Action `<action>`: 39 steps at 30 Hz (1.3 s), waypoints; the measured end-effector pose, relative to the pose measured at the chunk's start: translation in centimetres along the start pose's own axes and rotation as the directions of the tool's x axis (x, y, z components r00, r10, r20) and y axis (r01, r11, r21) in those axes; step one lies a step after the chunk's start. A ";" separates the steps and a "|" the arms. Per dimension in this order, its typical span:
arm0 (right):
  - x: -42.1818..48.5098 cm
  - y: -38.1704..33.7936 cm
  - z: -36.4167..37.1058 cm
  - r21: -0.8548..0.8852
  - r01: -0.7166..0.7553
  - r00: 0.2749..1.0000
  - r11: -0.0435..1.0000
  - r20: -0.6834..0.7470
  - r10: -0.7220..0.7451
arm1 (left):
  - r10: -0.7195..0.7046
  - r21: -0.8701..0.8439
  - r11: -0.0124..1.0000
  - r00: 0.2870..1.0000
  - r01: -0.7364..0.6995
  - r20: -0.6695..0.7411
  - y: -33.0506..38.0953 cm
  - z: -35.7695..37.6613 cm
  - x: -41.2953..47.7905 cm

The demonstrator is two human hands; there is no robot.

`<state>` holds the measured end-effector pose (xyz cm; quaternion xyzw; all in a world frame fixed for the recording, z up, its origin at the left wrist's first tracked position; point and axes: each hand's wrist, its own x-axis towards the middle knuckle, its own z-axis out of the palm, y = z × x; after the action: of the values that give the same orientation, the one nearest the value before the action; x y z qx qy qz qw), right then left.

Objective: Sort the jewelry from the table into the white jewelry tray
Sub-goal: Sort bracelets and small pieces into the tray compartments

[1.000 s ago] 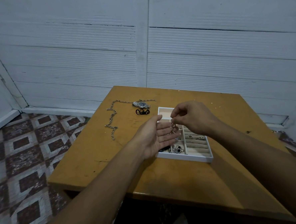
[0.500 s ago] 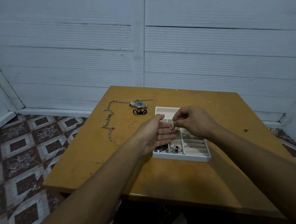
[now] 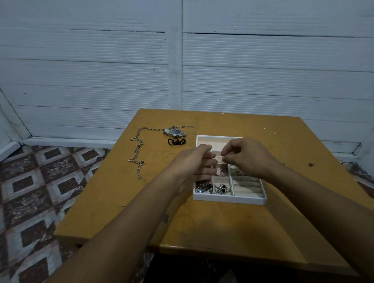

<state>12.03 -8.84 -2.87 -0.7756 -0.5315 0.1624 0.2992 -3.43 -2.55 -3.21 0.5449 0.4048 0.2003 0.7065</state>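
Observation:
The white jewelry tray (image 3: 231,199) lies on the wooden table (image 3: 110,196), with rings and small pieces in its near compartments. My left hand (image 3: 191,166) is held flat over the tray's left side, palm facing right, fingers straight. My right hand (image 3: 246,156) hovers over the tray's middle and pinches a small silver piece of jewelry (image 3: 219,159) between thumb and fingertips, close to the left fingers. On the table to the left lie a long silver chain (image 3: 138,151), a silver watch (image 3: 175,132) and a black band (image 3: 176,141).
White plank walls stand behind the table. A patterned tile floor (image 3: 31,194) lies to the left. The table's near edge runs below my forearms.
Both hands have stayed over the tray, the right one still pinching the small piece beside the left palm. The piece sits slightly higher against the left fingers.

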 end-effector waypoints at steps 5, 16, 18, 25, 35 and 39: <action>0.2 -0.4 0.4 0.025 0.004 1.000 1.000 0.010 -0.004 | 0.171 0.196 0.969 0.983 -0.154 -0.073 -0.9 -1.6 -0.6; 1.4 -2.7 2.6 -0.011 0.061 0.993 0.998 0.103 -0.059 | 0.470 0.830 0.505 0.882 -0.235 -0.036 -4.3 -5.4 -1.0; 2.0 -3.0 3.1 -0.054 0.088 0.991 0.995 0.103 -0.082 | 0.490 0.868 0.431 0.872 -0.244 0.002 -5.0 -5.5 -0.9; 4.7 -3.7 5.2 -0.180 0.124 0.986 0.976 0.134 -0.101 | 0.511 0.935 0.231 0.851 -0.271 0.120 -6.3 -5.7 -0.8; 9.2 -4.5 8.3 -0.422 0.218 0.974 0.880 0.151 -0.169 | 0.578 0.948 0.172 0.807 -0.266 0.121 -7.5 -5.7 -0.2; 10.2 -4.7 9.0 -0.498 0.229 0.970 0.836 0.193 -0.151 | 0.595 0.955 0.151 0.795 -0.256 0.119 -7.6 -5.6 -0.1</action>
<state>7.31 4.37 -6.13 -0.7566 -0.6504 0.0392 0.0550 -9.14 -1.71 -10.68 0.9061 0.3654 0.1929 0.0913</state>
